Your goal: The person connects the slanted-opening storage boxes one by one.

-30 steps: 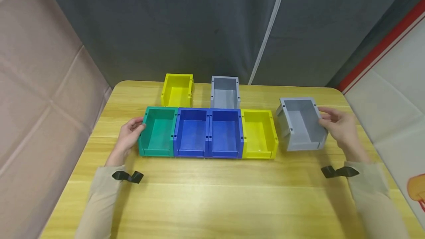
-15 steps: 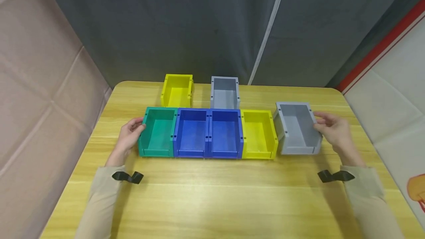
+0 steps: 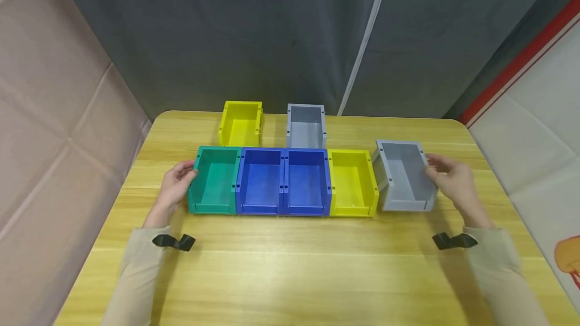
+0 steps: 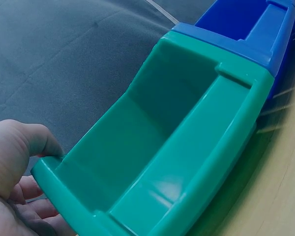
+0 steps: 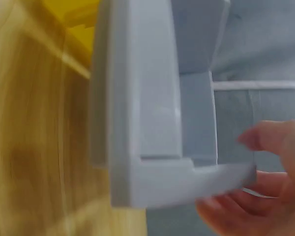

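Note:
My left hand (image 3: 175,185) pinches the left wall of a green storage bin (image 3: 215,180), thumb over the rim and fingers outside; the left wrist view shows this green bin (image 4: 152,142) close up. To its right, side by side, stand a blue bin (image 3: 261,182), a second blue bin (image 3: 308,182) and a yellow bin (image 3: 353,182). My right hand (image 3: 454,180) grips the right wall of a grey bin (image 3: 406,177), just right of the yellow one. That grey bin (image 5: 157,113) looks slightly blurred in the right wrist view.
Behind the row stand another yellow bin (image 3: 241,124) and another grey bin (image 3: 306,126), apart from each other. Everything is on a wooden table (image 3: 281,270). A dark curtain (image 3: 254,39) hangs beyond the table's far edge.
My right hand has brought the grey bin left and slightly nearer, close to the yellow bin. The left hand and the row have stayed put.

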`<state>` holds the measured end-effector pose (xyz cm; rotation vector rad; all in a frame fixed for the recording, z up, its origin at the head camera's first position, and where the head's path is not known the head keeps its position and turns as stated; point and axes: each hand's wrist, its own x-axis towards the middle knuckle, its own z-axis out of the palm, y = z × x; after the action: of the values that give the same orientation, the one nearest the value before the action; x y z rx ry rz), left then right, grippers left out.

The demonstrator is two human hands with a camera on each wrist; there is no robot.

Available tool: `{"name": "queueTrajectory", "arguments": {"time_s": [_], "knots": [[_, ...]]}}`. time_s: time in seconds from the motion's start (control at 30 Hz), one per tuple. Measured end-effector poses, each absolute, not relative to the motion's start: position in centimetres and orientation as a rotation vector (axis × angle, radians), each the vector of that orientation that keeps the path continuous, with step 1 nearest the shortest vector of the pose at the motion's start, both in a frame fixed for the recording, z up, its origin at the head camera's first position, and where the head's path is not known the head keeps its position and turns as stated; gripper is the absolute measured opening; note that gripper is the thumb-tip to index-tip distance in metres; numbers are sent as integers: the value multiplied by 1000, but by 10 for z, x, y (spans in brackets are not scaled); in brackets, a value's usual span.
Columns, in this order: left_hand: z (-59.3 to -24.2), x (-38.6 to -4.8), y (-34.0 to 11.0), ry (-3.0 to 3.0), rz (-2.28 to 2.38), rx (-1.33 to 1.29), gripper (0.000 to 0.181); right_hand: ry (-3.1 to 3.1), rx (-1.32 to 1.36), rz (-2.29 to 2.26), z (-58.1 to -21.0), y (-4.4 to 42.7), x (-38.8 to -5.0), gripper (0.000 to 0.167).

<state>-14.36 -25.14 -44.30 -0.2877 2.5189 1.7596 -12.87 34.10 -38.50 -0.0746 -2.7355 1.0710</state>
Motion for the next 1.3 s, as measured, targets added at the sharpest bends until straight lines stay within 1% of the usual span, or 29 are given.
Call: {"name": "queueTrajectory", "arguments": {"time_s": [0.1, 0.23, 0.37, 0.43, 0.53, 0.8, 1.3], "knots": [[-443, -144, -252, 2514, 1760, -286, 45, -2653, 128, 917, -384, 332, -129, 41], [-444, -145, -252, 2515, 1763, -278, 44, -2688, 386, 876, -381, 319, -134, 53], [-445, -145, -252, 2514, 1772, -272, 44, -2871, 544, 822, -379, 310, -139, 66], [-445, -145, -252, 2510, 1775, -270, 44, -2927, 600, 788, -379, 307, -141, 67], [-445, -145, -252, 2500, 1785, -269, 44, -2962, 659, 752, -379, 306, -144, 64], [-446, -144, -252, 2507, 1773, -286, 44, -3086, 650, 652, -374, 302, -145, 59], [-445, -144, -254, 2507, 1756, -271, 45, -3165, 620, 594, -378, 302, -146, 62]]}}
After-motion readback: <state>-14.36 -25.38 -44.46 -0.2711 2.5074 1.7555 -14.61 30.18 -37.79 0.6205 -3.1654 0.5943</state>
